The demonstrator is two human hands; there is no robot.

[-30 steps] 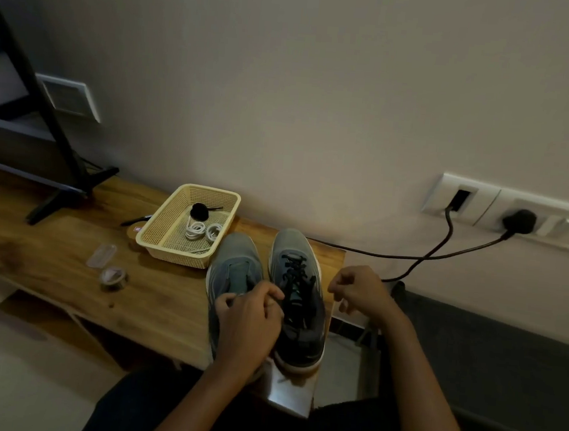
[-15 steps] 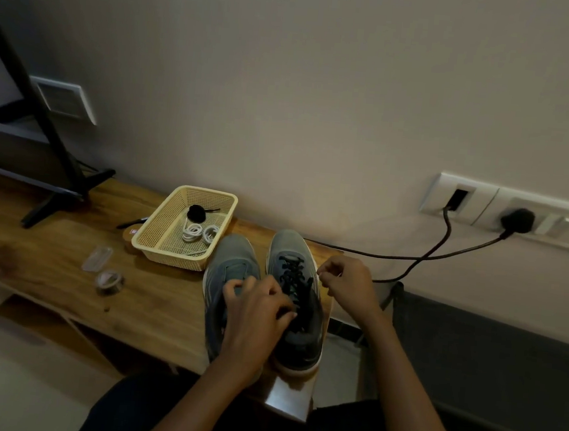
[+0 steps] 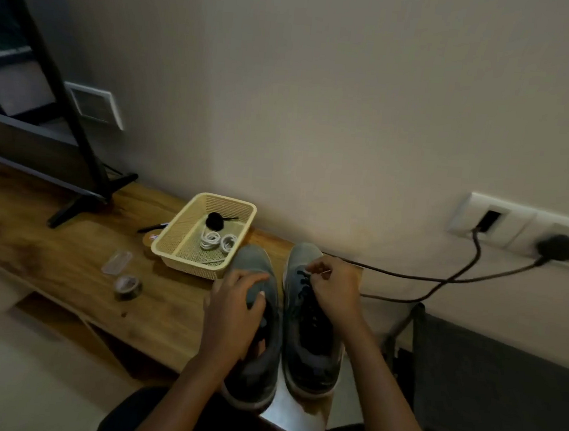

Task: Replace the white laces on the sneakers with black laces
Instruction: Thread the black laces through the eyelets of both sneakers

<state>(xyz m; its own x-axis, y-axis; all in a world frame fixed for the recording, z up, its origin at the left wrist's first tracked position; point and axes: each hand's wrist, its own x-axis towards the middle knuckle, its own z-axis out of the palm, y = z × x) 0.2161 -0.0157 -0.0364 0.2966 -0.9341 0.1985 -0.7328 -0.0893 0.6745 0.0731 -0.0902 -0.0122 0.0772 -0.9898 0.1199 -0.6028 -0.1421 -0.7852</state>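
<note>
Two grey sneakers stand side by side at the near right end of the wooden table. My left hand (image 3: 235, 309) lies over the tongue of the left sneaker (image 3: 256, 367), fingers curled on it. The right sneaker (image 3: 312, 355) carries black laces (image 3: 306, 287). My right hand (image 3: 333, 288) pinches a lace end near that shoe's toe. A cream basket (image 3: 188, 238) behind the left sneaker holds coiled white laces (image 3: 217, 242) and a black lace bundle (image 3: 214, 221).
A roll of tape (image 3: 128, 286) and a small clear plastic piece (image 3: 117, 262) lie left of the shoes. A black stand's foot (image 3: 81, 197) sits at the table's far left. Power cables (image 3: 442, 280) run from wall sockets (image 3: 529, 231) on the right.
My right hand moved left and forward onto the right sneaker's toe end, now pinching the lace. My left hand shifted up along the left sneaker's tongue.
</note>
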